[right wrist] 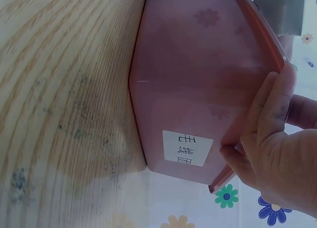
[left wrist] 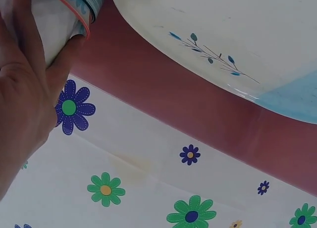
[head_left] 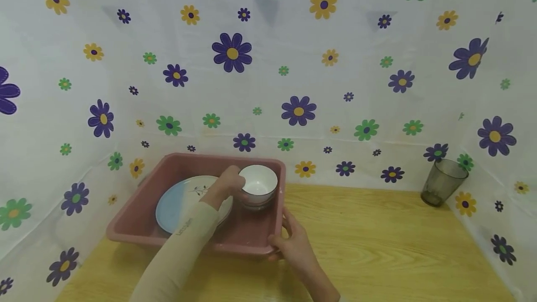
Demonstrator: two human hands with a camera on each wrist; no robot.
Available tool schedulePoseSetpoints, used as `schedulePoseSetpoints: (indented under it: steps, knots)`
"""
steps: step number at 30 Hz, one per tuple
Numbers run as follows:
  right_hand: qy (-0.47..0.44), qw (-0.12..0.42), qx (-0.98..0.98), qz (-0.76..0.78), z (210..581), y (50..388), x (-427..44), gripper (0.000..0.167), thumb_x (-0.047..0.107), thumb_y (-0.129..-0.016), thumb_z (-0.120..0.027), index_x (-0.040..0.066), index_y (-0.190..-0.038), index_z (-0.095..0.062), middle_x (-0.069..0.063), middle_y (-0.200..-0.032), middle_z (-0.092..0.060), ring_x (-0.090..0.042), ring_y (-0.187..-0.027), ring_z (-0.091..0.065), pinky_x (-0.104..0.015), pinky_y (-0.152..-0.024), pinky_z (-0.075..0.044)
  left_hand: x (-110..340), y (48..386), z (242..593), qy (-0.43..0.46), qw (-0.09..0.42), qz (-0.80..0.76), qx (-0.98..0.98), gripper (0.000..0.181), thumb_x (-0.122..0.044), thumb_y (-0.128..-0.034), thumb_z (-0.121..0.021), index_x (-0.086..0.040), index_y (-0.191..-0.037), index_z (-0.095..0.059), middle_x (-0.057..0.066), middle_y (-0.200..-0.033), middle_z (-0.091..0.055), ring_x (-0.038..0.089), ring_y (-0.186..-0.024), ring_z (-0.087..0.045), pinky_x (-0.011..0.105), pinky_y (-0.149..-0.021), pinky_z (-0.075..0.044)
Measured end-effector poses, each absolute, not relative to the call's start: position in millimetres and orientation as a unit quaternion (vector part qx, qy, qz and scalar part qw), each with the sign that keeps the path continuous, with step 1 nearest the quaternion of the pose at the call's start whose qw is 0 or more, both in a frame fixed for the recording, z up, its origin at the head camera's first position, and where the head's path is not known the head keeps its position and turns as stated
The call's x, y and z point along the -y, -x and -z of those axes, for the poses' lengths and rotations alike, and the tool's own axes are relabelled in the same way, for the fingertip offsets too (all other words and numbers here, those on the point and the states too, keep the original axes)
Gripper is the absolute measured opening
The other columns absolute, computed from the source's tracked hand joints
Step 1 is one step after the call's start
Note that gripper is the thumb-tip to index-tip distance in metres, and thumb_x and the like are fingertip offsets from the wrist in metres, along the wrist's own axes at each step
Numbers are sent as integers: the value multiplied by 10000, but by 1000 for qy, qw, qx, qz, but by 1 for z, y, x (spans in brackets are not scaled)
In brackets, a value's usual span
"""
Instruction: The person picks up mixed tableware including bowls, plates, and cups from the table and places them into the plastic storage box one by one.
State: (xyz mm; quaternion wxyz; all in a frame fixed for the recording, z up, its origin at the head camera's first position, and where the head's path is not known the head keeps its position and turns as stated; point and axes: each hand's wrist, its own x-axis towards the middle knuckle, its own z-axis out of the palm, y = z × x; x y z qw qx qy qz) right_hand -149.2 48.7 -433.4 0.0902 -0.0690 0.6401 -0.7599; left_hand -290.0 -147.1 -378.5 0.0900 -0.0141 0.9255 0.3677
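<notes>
A pink plastic basin (head_left: pixel 247 236) stands on the wooden table. Inside it, a blue and white plate (head_left: pixel 169 209) with a leafy sprig lies at the left. White bowls (head_left: pixel 260 181), stacked one in another, sit at the basin's right end. My left hand (head_left: pixel 228 185) grips the stack from its left side, and its fingers show against the bowls (left wrist: pixel 52 20) in the left wrist view. My right hand (head_left: pixel 295 241) holds the basin's rim near the front right corner, with the thumb on top and fingers at the outer wall.
A dark transparent glass (head_left: pixel 444 183) stands at the table's back right corner. White flower-printed sheeting (head_left: pixel 268 83) encloses the back and sides. A white label (right wrist: pixel 187 148) with handwritten characters is stuck on the basin's outer wall.
</notes>
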Motion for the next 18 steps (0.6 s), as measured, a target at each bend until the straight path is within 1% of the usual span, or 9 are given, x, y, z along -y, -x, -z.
schedulePoseSetpoints:
  steps: [6, 9, 11, 14, 15, 18]
  knots:
    - [65, 92, -641, 759, 435, 149, -48, 896, -60, -800, -620, 23, -1574, -176, -287, -1496, -385, -193, -576, -646, -327, -497, -567, 145, 290, 383, 7, 55, -351, -935, 366, 31, -745, -583, 134, -1096, -571, 196, -967, -602, 327, -879, -523, 435, -914, -476]
    - [64, 90, -641, 760, 435, 149, -48, 891, -61, -798, -617, 30, -1573, -189, -279, -1485, -399, -190, -556, -639, -332, -494, -568, 145, 290, 384, 11, 57, -337, -940, 415, 24, -750, -642, 135, -1141, -560, 205, -1017, -606, 328, -904, -533, 444, -959, -472]
    - [65, 88, -642, 759, 435, 150, -48, 886, -57, -798, -615, 26, -1571, -192, -280, -1484, -399, -191, -563, -642, -332, -493, -568, 144, 290, 384, 14, 63, -327, -943, 500, 24, -727, -721, 138, -1181, -545, 206, -1052, -599, 327, -924, -535, 445, -981, -469]
    - [64, 88, -643, 758, 436, 150, -48, 881, -50, -797, -617, 23, -1569, -198, -282, -1485, -399, -185, -564, -640, -314, -484, -562, 143, 290, 384, 22, 67, -317, -946, 569, 31, -702, -766, 140, -1209, -533, 209, -1085, -589, 324, -940, -534, 446, -993, -468]
    - [64, 88, -645, 757, 436, 150, -48, 880, -47, -797, -619, 19, -1568, -199, -285, -1484, -398, -180, -567, -638, -308, -481, -559, 143, 290, 383, 22, 66, -315, -946, 566, 32, -704, -765, 138, -1210, -533, 208, -1086, -588, 325, -941, -535, 443, -988, -470]
    - [62, 86, -650, 753, 438, 151, -48, 875, -40, -794, -624, 19, -1564, -212, -291, -1474, -408, -167, -571, -633, -290, -468, -549, 142, 289, 384, 24, 63, -318, -946, 487, 24, -745, -702, 135, -1191, -540, 206, -1068, -595, 324, -933, -536, 432, -977, -474]
